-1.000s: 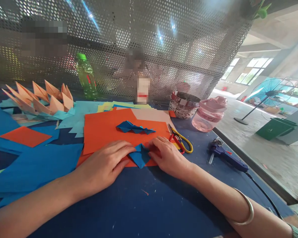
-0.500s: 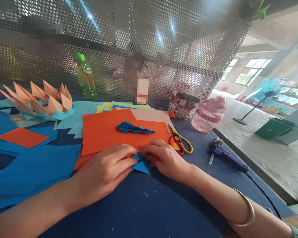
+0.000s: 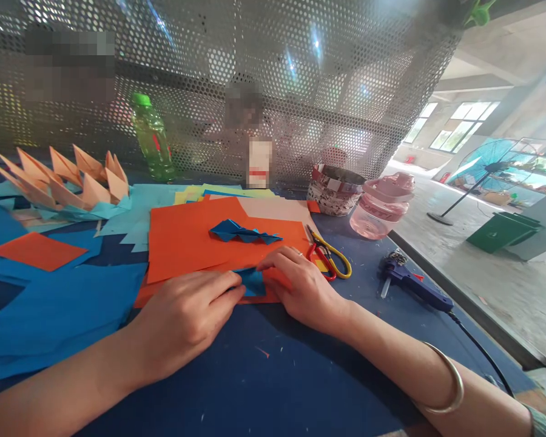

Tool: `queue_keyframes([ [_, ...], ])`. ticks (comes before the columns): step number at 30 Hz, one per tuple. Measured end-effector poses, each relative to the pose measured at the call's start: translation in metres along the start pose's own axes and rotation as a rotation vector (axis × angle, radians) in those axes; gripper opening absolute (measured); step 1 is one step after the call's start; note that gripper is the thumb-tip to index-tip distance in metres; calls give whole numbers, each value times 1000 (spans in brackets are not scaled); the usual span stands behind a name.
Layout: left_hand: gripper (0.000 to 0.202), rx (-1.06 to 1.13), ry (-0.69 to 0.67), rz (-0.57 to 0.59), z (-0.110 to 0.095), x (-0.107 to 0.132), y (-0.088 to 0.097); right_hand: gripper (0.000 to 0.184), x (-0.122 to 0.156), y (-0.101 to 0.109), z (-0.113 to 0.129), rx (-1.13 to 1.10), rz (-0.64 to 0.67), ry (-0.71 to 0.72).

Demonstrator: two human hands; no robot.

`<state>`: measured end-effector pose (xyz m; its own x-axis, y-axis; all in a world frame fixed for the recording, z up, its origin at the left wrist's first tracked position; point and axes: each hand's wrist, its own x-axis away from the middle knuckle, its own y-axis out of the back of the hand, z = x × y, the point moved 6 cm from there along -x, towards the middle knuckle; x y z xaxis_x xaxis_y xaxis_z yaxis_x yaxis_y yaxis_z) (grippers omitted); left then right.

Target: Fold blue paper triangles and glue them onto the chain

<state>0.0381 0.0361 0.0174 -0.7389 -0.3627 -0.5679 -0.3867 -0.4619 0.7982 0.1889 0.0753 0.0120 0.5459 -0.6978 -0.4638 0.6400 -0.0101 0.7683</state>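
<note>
A small piece of blue paper [image 3: 253, 283] lies folded on the orange paper sheet [image 3: 195, 243], held between my two hands. My left hand [image 3: 186, 321] presses on it from the left, fingertips at its left edge. My right hand [image 3: 300, 291] holds its right side, and the fingers partly hide it. Above them on the sheet rests a folded blue paper strip [image 3: 244, 232] with a jagged outline, touched by neither hand. Just right of my right hand lie yellow-and-red scissors [image 3: 328, 261].
A glue gun [image 3: 412, 288] with a black cord lies at right, near the table's edge. Peach folded paper points [image 3: 59, 182] and blue sheets [image 3: 50, 303] fill the left. A green bottle [image 3: 152, 136], paper tub [image 3: 335, 189] and pink jar [image 3: 380, 206] stand by a perforated metal screen [image 3: 273, 73].
The blue piece now looks smaller and more compact, no longer showing its point below my hands. My hands have drawn closer over it, and the view has shifted slightly.
</note>
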Motion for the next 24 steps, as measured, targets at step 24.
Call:
queue_keyframes([
  [24,24,582,703,185,35,12,-30,7,3,-12,-5,32,160,-252],
])
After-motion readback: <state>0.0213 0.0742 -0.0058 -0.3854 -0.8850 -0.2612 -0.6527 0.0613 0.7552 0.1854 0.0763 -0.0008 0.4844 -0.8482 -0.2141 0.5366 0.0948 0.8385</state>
